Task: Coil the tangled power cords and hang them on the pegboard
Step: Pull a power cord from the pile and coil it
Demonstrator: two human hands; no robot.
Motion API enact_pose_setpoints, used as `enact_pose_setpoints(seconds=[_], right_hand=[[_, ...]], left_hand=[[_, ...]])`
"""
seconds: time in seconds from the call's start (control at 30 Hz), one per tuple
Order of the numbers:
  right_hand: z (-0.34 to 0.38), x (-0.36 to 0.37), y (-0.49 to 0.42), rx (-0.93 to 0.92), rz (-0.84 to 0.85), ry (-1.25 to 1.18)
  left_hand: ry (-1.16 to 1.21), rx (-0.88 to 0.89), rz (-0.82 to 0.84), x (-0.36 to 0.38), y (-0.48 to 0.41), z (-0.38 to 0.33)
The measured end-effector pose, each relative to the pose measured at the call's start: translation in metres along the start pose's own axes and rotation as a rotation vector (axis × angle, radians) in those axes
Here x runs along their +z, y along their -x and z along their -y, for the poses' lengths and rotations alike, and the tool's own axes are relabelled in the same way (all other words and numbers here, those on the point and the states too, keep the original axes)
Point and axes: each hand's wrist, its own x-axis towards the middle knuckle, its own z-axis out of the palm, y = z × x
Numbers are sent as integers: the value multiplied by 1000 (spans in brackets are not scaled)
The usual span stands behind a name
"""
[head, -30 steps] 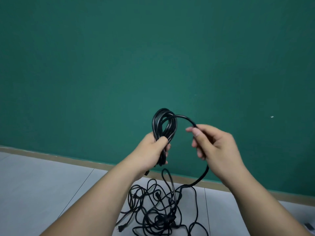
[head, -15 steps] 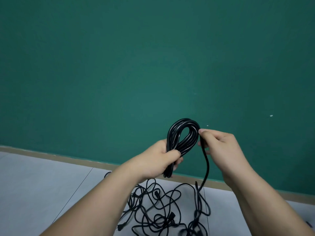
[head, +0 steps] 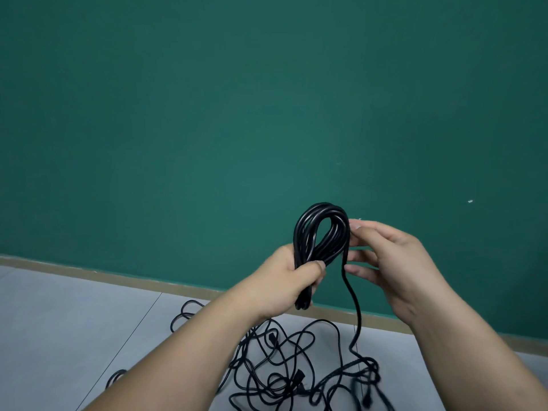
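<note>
Here the left hand (head: 284, 280) grips the coiled cord (head: 302, 235) around its lower part, with the thumb across the front, and holds the black loop upright before the green wall (head: 207, 114). The right hand (head: 394, 262) is at the right side of the loop with its fingers loosely spread; the index tip and thumb touch the coil, but I cannot tell if they pinch it. One loose strand (head: 354, 304) drops down to the tangled cords (head: 299, 376) on the grey floor (head: 59, 321).
</note>
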Motion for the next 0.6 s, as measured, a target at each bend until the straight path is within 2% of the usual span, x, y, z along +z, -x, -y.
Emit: enact_pose_setpoints(seconds=[0.27,0.43,0.6], right_hand=[[-5,5,3,57,51,-131],[-9,12,5,36,-4,-162],[-12,15,6,-5,-49,-163]], left_hand=[[9,10,-9,-1,1,-1],[-2,24,-61,4,0,2],[24,45,10,4,2,-1]])
